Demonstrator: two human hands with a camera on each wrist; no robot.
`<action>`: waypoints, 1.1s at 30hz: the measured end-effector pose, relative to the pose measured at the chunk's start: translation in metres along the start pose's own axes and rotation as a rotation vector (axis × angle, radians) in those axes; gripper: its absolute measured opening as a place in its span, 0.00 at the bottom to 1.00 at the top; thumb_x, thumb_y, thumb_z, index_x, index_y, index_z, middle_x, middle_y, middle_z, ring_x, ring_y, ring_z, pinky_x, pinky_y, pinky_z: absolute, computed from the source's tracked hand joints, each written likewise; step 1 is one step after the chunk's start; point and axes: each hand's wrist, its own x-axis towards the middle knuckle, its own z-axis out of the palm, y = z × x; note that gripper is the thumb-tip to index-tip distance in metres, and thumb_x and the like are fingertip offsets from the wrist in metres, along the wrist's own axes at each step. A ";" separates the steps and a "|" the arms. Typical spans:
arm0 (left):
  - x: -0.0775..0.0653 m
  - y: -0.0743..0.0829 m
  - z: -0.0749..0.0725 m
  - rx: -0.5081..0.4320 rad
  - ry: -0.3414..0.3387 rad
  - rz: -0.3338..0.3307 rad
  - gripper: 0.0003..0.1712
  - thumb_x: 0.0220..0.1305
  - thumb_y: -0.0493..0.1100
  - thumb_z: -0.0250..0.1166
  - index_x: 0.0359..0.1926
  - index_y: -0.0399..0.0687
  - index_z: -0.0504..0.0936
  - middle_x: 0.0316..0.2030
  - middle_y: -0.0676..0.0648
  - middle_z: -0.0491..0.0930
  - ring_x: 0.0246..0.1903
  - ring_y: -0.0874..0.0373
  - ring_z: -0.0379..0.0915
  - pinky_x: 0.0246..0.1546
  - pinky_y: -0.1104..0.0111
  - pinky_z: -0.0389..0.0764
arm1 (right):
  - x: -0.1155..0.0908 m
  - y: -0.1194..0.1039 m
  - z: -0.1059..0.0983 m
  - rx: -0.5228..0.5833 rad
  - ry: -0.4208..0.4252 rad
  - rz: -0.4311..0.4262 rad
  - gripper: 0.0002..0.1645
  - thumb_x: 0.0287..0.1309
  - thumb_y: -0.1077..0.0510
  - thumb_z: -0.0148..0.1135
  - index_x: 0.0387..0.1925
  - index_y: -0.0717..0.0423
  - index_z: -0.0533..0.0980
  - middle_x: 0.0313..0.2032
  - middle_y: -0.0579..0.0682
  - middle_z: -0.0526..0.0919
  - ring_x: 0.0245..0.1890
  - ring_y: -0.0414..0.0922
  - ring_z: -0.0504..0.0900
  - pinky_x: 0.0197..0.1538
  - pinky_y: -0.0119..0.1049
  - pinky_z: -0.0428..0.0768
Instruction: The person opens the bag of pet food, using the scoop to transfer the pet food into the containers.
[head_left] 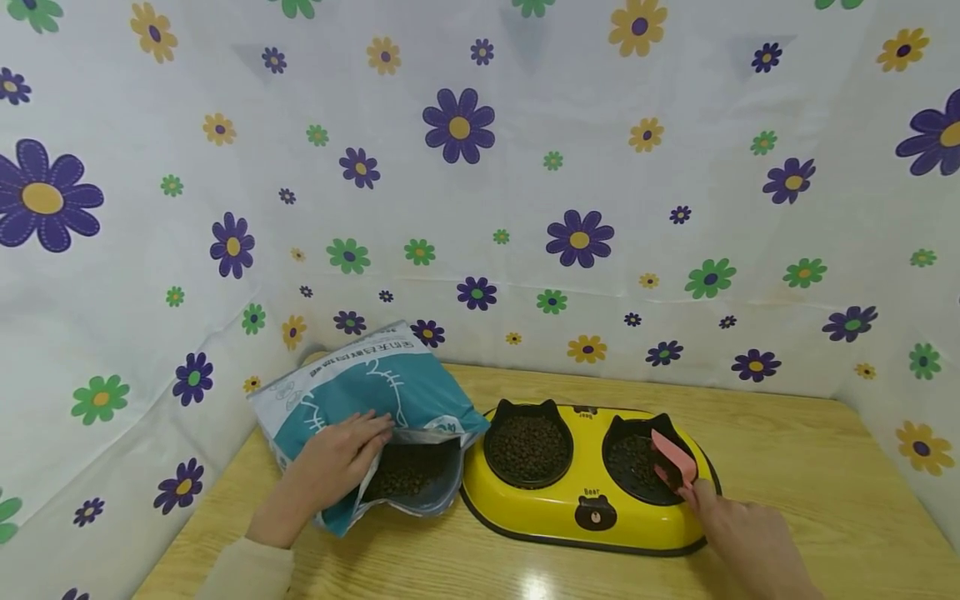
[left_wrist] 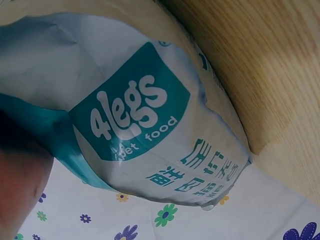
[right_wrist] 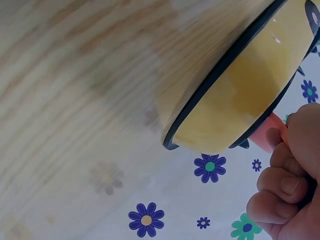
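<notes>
A teal and white pet food bag (head_left: 420,375) lies on its side with its mouth towards me, brown kibble (head_left: 405,479) showing inside. My left hand (head_left: 341,454) holds the bag near the mouth's upper edge; its thumb is hidden. In the left wrist view, the bag's printed white panel (left_wrist: 175,165) fills the middle. My right hand (head_left: 753,533) grips the handle of a pink scoop (head_left: 675,454), tilted over the right black bowl (head_left: 652,497). Kibble lies in this bowl. More kibble fills the left black bowl (head_left: 566,454). Both bowls sit in a yellow feeding stand (head_left: 532,521).
The stand is on a wooden table (head_left: 810,467), just right of the bag's mouth. A white flowered cloth (head_left: 517,325) hangs behind the table and along both sides.
</notes>
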 end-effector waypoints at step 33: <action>0.000 0.000 -0.003 -0.004 0.006 -0.001 0.18 0.75 0.41 0.61 0.61 0.42 0.84 0.59 0.40 0.84 0.61 0.36 0.79 0.61 0.42 0.79 | 0.014 0.002 -0.015 0.331 -0.198 0.293 0.18 0.79 0.51 0.50 0.33 0.59 0.67 0.16 0.44 0.60 0.14 0.41 0.60 0.20 0.29 0.56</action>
